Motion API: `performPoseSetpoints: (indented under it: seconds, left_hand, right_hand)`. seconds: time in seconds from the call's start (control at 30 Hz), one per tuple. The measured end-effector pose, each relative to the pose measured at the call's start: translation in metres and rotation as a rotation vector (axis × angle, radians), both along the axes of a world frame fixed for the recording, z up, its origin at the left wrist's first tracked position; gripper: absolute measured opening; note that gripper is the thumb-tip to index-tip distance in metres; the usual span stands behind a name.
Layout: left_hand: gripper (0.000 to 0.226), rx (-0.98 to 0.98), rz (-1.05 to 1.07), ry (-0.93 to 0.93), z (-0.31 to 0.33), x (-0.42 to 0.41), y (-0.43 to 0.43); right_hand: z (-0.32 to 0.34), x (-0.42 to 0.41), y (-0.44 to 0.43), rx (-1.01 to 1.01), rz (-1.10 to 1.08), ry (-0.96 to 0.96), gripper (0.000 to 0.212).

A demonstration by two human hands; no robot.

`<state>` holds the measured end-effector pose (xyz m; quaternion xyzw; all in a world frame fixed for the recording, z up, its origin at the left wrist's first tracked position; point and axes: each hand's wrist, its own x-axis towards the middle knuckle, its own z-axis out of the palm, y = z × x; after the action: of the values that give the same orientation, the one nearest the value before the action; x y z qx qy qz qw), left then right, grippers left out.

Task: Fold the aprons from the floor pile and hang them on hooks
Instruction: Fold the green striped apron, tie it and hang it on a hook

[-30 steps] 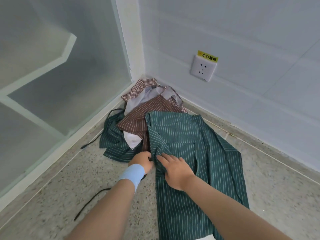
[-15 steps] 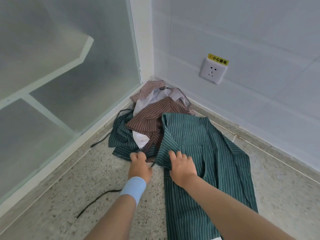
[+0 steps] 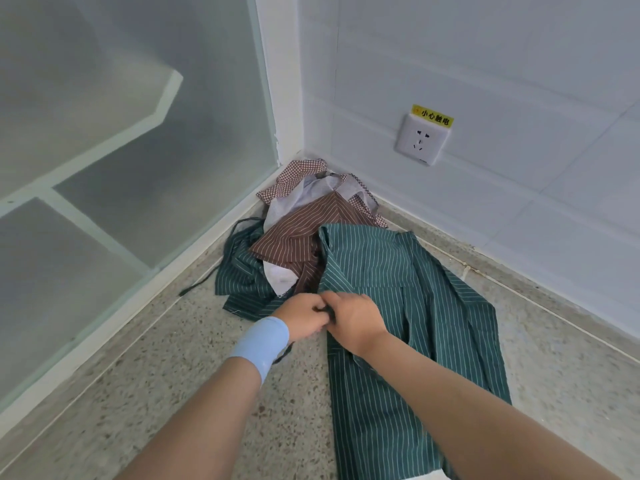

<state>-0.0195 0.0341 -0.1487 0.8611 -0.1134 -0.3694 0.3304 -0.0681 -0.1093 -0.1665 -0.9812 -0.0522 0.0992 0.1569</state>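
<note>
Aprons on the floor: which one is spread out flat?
The right green striped apron, stretched toward the person. The brown striped apron, checked apron and left green apron lie crumpled.

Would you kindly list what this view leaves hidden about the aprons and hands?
Head view: which part of the green striped apron the left hand and right hand pinch; the hands themselves cover it.
Head view: the apron's near end, cut off by the bottom edge and the right forearm.
Head view: how many aprons the pile holds; overlapping cloth hides the lower ones.
</note>
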Motion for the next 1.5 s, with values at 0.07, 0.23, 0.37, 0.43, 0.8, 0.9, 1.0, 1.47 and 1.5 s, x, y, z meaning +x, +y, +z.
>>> performPoseSetpoints:
  seconds: [0.07,0.23,0.37,0.43,0.8,0.9,1.0,1.47,1.5]
  left_hand:
    - [0.02,0.015,-0.021,-0.027,0.017,0.018,-0.001]
    - [0.027,0.208,-0.253,0.082,0.048,0.057,0.003]
    - [0.023,0.241,-0.287,0.05,0.065,0.084,-0.026]
    - [0.021,0.215,-0.354,-0.067,0.074,0.096,-0.054]
    - [0.013,0.031,-0.08,-1.006,0.066,0.136,-0.122]
    - [0.021,0.299,-0.316,-0.642,0.036,0.134,-0.114]
    - [0.04,0.552,-0.413,-0.551,0.012,0.142,-0.092]
    - [0.006,0.18,-0.115,-0.731,-0.003,0.066,-0.074]
    - [0.007,0.253,-0.131,-0.645,-0.012,0.045,-0.074]
  right_hand:
    - [0.01,0.012,-0.012,-0.014,-0.085,0.02,0.022]
    - [0.028,0.035,-0.08,0.045,-0.55,0.158,0.02]
    - [0.034,0.047,-0.123,-0.104,-0.582,0.349,0.034]
    - [0.039,0.05,-0.126,-0.005,-0.453,0.228,0.059]
    - [0.052,0.144,-0.167,0.461,-0.703,0.397,0.022]
    - [0.05,0.173,-0.178,0.576,-0.778,0.293,0.023]
    - [0.038,0.187,-0.176,0.587,-0.698,0.255,0.022]
    - [-0.028,0.034,-0.118,0.195,-0.464,-0.029,0.03]
    - [-0.03,0.017,-0.113,0.169,-0.459,-0.007,0.03]
